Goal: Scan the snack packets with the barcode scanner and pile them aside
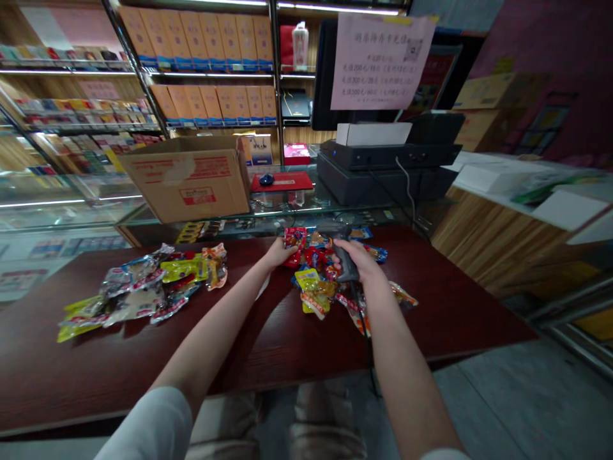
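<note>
My left hand (278, 253) is closed on the edge of a red snack packet (295, 240) at the far side of the right-hand pile. Wrapped round the handle of a black barcode scanner (347, 263) is my right hand (357, 255); the scanner's head points left, towards that packet, and its cable (364, 322) runs down over the table's front edge. Below my hands lie a yellow snack packet (310, 281) and several red, blue and clear ones, partly hidden by my right forearm. A second pile of snack packets (138, 281) lies apart on the left.
The dark red table (258, 345) stands against a glass counter (230, 227). On the counter are an open cardboard box (191, 185), a mouse (266, 179) on a red mat (297, 181), and a monitor with a paper notice (378, 64). Shelves of boxes (205, 38) rise behind.
</note>
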{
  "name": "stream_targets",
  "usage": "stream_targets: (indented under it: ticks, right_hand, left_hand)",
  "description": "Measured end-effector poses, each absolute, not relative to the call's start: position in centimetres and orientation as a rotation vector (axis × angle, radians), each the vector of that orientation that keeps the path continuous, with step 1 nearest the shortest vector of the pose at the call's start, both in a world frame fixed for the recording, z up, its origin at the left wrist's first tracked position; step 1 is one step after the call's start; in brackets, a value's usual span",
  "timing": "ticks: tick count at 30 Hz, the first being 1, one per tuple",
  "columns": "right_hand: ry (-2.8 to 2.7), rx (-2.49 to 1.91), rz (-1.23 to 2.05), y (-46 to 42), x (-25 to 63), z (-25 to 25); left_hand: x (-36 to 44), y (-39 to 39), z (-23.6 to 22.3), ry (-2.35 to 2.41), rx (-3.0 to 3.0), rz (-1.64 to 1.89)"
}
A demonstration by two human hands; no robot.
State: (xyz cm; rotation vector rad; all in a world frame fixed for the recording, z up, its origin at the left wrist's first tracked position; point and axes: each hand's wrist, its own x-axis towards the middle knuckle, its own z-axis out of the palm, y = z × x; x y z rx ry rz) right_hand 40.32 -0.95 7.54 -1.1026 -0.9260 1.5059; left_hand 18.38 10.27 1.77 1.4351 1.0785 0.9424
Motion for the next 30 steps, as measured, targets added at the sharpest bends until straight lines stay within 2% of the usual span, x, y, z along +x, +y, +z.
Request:
stream_targets:
  ticks: [3,10,19,30]
  right_hand:
    - [-0.931,-1.057,1.53,-1.3,39.0,7.9]
    - [-1.117,-0.875,1.604,-2.7,34.2,7.8]
    - [-1.243,-0.9,1.754,-2.8,33.7,6.9]
    - [-1.215,-0.925,1.692,-3.5,33.3,7.9]
  left_hand:
    - [15.6,8.6,3.1,0.934,1.071,1.042]
    - [9.1,3.5,5.9,0.736,0.587,0.932]
    - [8.6,2.7,4.7,0.626,0.552,0.939]
    - [7.9,2.5,4.5,0.499,0.589,0.785]
